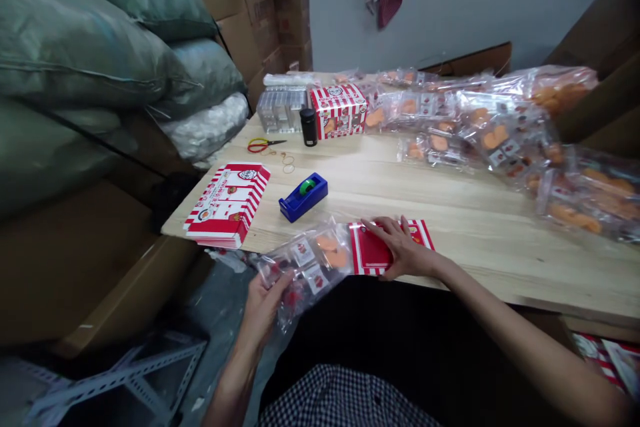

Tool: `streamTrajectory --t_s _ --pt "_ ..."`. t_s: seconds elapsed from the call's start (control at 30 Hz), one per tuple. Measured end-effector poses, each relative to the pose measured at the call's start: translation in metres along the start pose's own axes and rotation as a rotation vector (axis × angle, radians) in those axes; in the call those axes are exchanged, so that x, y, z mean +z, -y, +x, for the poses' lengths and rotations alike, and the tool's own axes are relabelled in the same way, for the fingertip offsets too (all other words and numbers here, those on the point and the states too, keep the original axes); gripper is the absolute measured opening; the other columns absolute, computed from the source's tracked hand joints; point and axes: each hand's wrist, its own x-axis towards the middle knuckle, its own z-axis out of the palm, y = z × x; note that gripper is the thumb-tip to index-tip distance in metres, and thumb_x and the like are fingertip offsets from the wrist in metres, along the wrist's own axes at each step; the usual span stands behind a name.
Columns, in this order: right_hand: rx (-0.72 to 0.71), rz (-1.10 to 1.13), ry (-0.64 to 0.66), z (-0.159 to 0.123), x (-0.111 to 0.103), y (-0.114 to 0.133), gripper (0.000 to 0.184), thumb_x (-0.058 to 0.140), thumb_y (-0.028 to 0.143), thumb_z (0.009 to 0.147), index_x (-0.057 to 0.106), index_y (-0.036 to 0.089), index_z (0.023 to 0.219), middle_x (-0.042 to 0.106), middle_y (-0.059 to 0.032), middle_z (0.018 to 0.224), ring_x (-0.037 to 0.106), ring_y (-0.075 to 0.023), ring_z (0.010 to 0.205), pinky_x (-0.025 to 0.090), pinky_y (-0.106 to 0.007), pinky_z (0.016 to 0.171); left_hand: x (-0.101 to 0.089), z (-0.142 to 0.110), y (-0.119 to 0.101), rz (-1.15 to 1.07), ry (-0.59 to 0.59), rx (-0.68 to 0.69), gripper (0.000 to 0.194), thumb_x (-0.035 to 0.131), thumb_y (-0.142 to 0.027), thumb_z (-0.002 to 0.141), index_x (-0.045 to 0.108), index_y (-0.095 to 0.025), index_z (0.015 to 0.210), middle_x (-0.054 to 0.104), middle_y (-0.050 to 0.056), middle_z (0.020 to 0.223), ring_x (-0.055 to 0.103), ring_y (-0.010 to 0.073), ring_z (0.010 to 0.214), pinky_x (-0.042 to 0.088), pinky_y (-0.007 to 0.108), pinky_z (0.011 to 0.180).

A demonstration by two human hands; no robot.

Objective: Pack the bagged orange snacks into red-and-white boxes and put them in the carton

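My left hand (267, 303) is closed on the near left end of a clear plastic bag (323, 267), thumb on top. Inside the bag are orange pieces and small printed packets. Its far end meets a red and white printed card (370, 250) lying at the table's front edge. On that card rests my right hand (403, 247), palm down with the fingers spread. Just beyond the bag stands a blue tape dispenser (305, 199) with a green core. A stack of red-striped printed cards (227, 203) lies to the left.
Scissors (265, 145), rubber bands (287, 161) and a black bottle (309, 128) sit farther back, beside a striped box (339, 110) and clear plastic cases (283, 109). Filled bags (495, 137) crowd the table's right and back. Large green sacks (80, 40) are piled at the left.
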Motion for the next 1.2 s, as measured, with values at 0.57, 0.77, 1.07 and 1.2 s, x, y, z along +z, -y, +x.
streamTrajectory --t_s 0.57,0.77,1.07,1.2 --pt "-0.039 0.048 -0.079 -0.022 0.016 0.013 0.132 0.084 0.038 0.053 0.005 0.031 0.16 0.035 -0.0184 0.148 0.026 -0.0448 0.144 -0.004 -0.07 0.114 0.003 0.059 -0.052 0.65 0.785 -0.076 0.029 0.078 -0.028 0.068 0.072 -0.014 0.092 0.071 0.001 0.08 0.059 0.0158 0.07 0.046 0.024 0.066" --pt "-0.019 0.068 -0.067 -0.027 0.018 0.012 0.123 0.08 0.034 0.057 0.013 0.03 0.159 0.031 -0.0188 0.151 0.022 -0.0452 0.146 -0.006 -0.069 0.116 0.015 0.079 -0.051 0.664 0.872 -0.108 0.035 0.076 -0.025 0.069 0.071 -0.015 0.103 0.074 0.003 0.092 0.061 0.0155 0.075 0.048 0.025 0.073" --pt "0.018 0.09 -0.053 -0.029 0.013 0.027 0.115 0.079 0.032 0.058 0.021 0.025 0.157 0.032 -0.0198 0.15 0.022 -0.0431 0.147 -0.009 -0.064 0.117 0.005 0.107 -0.089 0.905 0.943 -0.091 0.014 0.073 -0.026 0.069 0.067 -0.013 0.07 0.064 0.001 0.06 0.053 0.0116 0.051 0.04 0.02 0.049" --pt "-0.004 0.086 -0.055 -0.029 0.016 0.026 0.115 0.079 0.035 0.058 0.02 0.025 0.157 0.031 -0.0205 0.15 0.022 -0.0423 0.147 -0.009 -0.064 0.117 0.019 0.118 -0.102 1.005 1.004 -0.148 0.014 0.075 -0.025 0.065 0.069 -0.012 0.065 0.065 0.001 0.057 0.052 0.0109 0.049 0.041 0.02 0.049"
